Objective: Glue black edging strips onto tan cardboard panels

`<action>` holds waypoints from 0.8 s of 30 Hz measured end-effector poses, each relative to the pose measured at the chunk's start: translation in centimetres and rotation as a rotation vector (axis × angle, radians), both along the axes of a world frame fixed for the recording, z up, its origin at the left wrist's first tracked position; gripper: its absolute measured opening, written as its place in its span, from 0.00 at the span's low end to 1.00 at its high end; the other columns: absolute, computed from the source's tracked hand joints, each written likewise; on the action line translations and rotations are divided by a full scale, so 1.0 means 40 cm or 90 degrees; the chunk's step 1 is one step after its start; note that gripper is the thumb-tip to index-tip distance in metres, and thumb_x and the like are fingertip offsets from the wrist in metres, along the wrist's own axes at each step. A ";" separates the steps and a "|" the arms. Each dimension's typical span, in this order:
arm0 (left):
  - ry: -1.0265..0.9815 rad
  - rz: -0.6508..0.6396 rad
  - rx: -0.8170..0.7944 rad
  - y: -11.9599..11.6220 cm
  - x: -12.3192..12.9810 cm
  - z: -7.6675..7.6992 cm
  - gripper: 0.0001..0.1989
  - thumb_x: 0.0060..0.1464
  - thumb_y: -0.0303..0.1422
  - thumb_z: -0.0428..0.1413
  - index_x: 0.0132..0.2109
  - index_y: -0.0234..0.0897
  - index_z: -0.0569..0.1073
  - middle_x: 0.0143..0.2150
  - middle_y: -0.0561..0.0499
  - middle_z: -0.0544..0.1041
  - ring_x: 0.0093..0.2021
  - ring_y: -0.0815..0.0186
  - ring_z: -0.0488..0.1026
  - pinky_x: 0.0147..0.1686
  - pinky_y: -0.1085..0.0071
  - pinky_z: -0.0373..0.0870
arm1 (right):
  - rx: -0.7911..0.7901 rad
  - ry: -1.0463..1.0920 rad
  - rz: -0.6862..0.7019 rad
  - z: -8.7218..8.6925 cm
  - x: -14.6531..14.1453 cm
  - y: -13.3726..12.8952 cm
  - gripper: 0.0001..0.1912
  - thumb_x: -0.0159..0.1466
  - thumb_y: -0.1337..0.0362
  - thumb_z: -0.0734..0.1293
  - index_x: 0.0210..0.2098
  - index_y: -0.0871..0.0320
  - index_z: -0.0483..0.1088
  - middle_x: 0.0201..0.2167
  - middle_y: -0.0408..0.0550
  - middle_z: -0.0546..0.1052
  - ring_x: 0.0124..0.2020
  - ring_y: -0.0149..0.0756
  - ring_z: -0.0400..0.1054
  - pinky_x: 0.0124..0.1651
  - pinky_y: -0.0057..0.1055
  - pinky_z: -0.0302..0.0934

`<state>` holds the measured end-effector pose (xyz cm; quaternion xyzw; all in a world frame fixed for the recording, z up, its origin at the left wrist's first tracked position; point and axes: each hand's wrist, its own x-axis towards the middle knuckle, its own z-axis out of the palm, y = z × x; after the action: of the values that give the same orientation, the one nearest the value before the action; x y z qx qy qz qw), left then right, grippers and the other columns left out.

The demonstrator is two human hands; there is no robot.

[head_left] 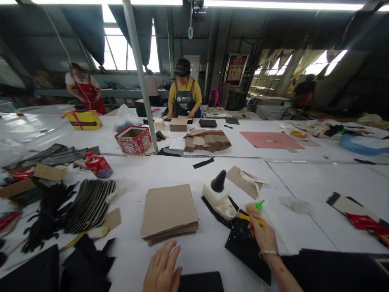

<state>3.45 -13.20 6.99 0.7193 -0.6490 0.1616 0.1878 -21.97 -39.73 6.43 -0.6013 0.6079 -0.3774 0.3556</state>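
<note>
Swings could spatter the square beige cardboard stack (170,209)
Right of it, my right grip (263,236) holds a yellow-handled brush (243,217); left grip (161,267) spread.

Room at right, crowding at left
Bare counter (316,178) opens right of centre; mid-frame, the cardboard stack (170,209) and white container (212,193) leave only a narrow gap; curved strips (88,207) block the lower left.

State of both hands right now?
Left hand: open, near the brown board stack.
Right hand: closed, holding a yellow-handled tool.
</note>
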 end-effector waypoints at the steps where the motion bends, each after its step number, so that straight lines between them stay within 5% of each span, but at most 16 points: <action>1: -0.005 0.009 0.008 -0.024 0.012 0.022 0.21 0.51 0.30 0.53 0.54 0.39 0.66 0.54 0.47 0.71 0.52 0.60 0.68 0.47 0.66 0.71 | -0.013 0.030 0.026 0.009 0.000 0.002 0.24 0.53 0.44 0.63 0.33 0.59 0.73 0.18 0.44 0.74 0.18 0.38 0.66 0.23 0.32 0.61; 5: 0.069 0.085 0.113 -0.099 0.023 0.074 0.26 0.49 0.28 0.51 0.57 0.41 0.63 0.59 0.49 0.66 0.57 0.58 0.63 0.54 0.59 0.66 | -0.213 0.282 0.306 0.030 0.023 0.007 0.16 0.59 0.52 0.59 0.37 0.54 0.73 0.32 0.49 0.77 0.35 0.43 0.70 0.40 0.37 0.63; 7: 0.113 0.117 0.170 -0.123 0.021 0.066 0.27 0.47 0.28 0.52 0.57 0.40 0.62 0.60 0.49 0.64 0.58 0.56 0.61 0.56 0.56 0.63 | -0.270 0.389 0.451 0.032 0.038 0.008 0.15 0.61 0.56 0.57 0.35 0.52 0.74 0.28 0.48 0.75 0.32 0.41 0.69 0.38 0.37 0.63; 9: 0.129 0.131 0.211 -0.135 0.022 0.043 0.29 0.46 0.28 0.52 0.58 0.38 0.61 0.60 0.46 0.64 0.59 0.53 0.59 0.57 0.53 0.61 | -0.254 0.420 0.502 0.042 0.047 0.008 0.15 0.62 0.57 0.56 0.34 0.51 0.74 0.26 0.47 0.74 0.30 0.40 0.69 0.37 0.36 0.63; 13: 0.110 0.105 0.227 -0.135 0.032 0.002 0.32 0.46 0.29 0.52 0.60 0.34 0.57 0.61 0.42 0.62 0.60 0.51 0.58 0.58 0.51 0.58 | -0.151 0.305 0.428 0.121 0.066 0.008 0.18 0.60 0.48 0.59 0.40 0.51 0.72 0.38 0.48 0.76 0.41 0.43 0.69 0.46 0.37 0.62; 16: 0.106 0.080 0.216 -0.125 0.042 -0.008 0.31 0.52 0.35 0.51 0.62 0.33 0.54 0.62 0.42 0.60 0.61 0.51 0.55 0.59 0.51 0.56 | -0.060 0.198 0.398 0.215 0.130 0.021 0.22 0.59 0.44 0.60 0.42 0.52 0.70 0.28 0.45 0.74 0.33 0.41 0.68 0.36 0.34 0.62; 20: 0.100 0.046 0.202 -0.112 0.056 -0.026 0.33 0.56 0.42 0.47 0.64 0.34 0.47 0.65 0.44 0.55 0.64 0.53 0.51 0.61 0.52 0.55 | 0.075 -0.076 0.446 0.296 0.305 0.067 0.20 0.61 0.47 0.60 0.43 0.56 0.66 0.20 0.39 0.66 0.23 0.31 0.60 0.26 0.28 0.55; 24: 0.089 0.054 0.173 -0.104 0.070 -0.064 0.36 0.56 0.44 0.48 0.65 0.38 0.41 0.67 0.50 0.49 0.65 0.57 0.48 0.60 0.56 0.58 | 0.180 -0.215 0.583 0.305 0.500 0.122 0.16 0.60 0.49 0.62 0.34 0.57 0.65 0.18 0.38 0.65 0.21 0.28 0.56 0.24 0.26 0.51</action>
<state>6.24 -17.36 4.44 0.7741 -0.6196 0.0299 0.1264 -1.99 -34.84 18.62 -0.6826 0.2611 -0.1886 0.6559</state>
